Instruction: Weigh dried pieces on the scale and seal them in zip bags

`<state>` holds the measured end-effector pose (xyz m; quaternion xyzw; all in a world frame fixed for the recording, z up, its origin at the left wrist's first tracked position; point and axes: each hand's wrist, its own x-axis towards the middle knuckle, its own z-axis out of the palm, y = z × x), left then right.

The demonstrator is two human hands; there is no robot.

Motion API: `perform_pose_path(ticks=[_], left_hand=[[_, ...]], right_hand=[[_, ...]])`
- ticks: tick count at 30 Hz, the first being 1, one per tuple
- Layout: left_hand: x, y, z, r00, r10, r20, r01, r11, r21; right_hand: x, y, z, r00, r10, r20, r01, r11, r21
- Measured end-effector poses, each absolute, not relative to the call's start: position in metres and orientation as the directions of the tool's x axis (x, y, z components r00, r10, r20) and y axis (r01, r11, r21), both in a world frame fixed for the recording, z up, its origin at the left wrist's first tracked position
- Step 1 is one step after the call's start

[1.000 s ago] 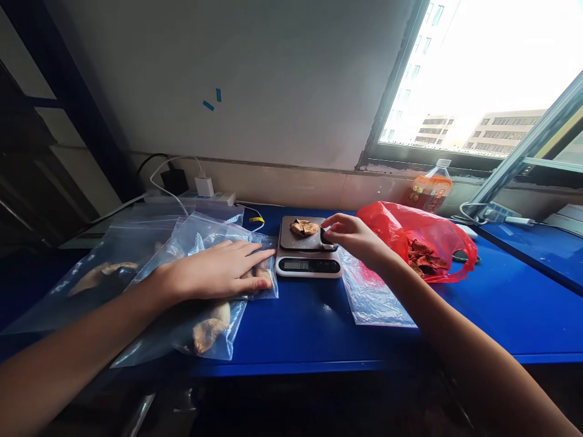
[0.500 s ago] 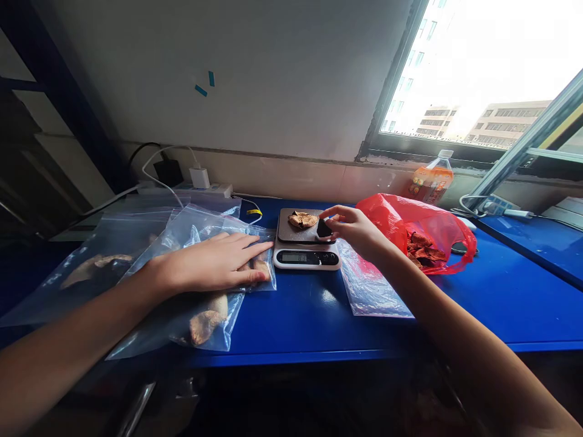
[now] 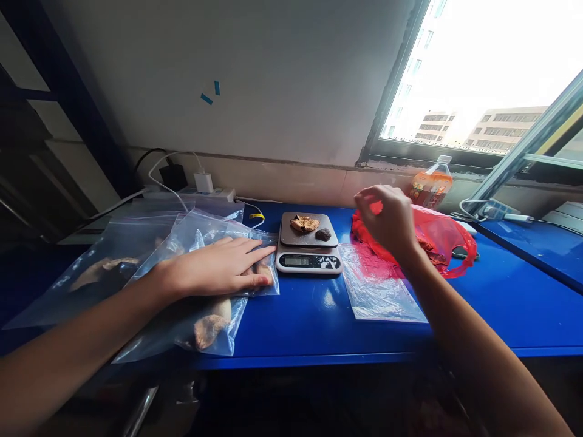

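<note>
My left hand [image 3: 218, 265] lies flat, fingers spread, on clear zip bags [image 3: 150, 309] that hold pale brown pieces. Right of it stands a small kitchen scale [image 3: 286, 238]. A tan dried piece [image 3: 304, 224] and a smaller dark lump [image 3: 323, 234] rest on its plate. My right hand [image 3: 387, 218] is raised over the left part of a red plastic bag [image 3: 444, 230], thumb and fingertips curled together; whether anything is between them is too small to tell. A flat clear bag [image 3: 382, 303] lies below that hand.
An orange-labelled bottle [image 3: 432, 182] stands behind the red bag. White chargers [image 3: 203, 182] and cables sit along the wall at the back left. A metal frame [image 3: 523, 152] slants across the right. The blue table's front edge [image 3: 319, 362] runs below.
My right hand has left the dark lump on the scale and moved right and up over the red bag. My left hand stays on the bags. The view has shifted slightly.
</note>
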<state>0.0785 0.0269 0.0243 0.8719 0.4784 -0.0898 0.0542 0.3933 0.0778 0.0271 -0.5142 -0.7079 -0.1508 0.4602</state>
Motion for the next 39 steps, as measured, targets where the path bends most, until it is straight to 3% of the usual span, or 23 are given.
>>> perform_pose_path(ticks=[4,6,8,13,17,39], left_hand=[[0.080,0.024,0.028,0.508,0.831,-0.226,0.855,-0.519,0.013],[0.081,0.024,0.028,0.505,0.832,-0.231,0.857,-0.515,0.019],[0.080,0.025,0.028,0.506,0.830,-0.234,0.856,-0.517,0.019],[0.078,0.029,0.023,0.519,0.826,-0.219,0.847,-0.532,0.001],[0.078,0.030,0.023,0.513,0.829,-0.224,0.849,-0.528,-0.011],[0.080,0.027,0.024,0.522,0.826,-0.214,0.846,-0.533,0.007]], right_hand=[[0.421,0.074,0.045,0.165,0.507,0.846,0.851,0.360,-0.382],[0.425,0.070,0.047,0.147,0.577,0.804,0.830,0.370,-0.418],[0.421,0.066,0.046,0.019,0.683,0.730,0.837,0.389,-0.386],[0.411,0.065,0.034,-0.405,0.878,0.256,0.879,0.451,-0.156],[0.415,0.078,0.023,-0.437,0.899,0.035,0.897,0.439,-0.054],[0.412,0.090,0.007,-0.443,0.894,-0.062,0.896,0.439,-0.066]])
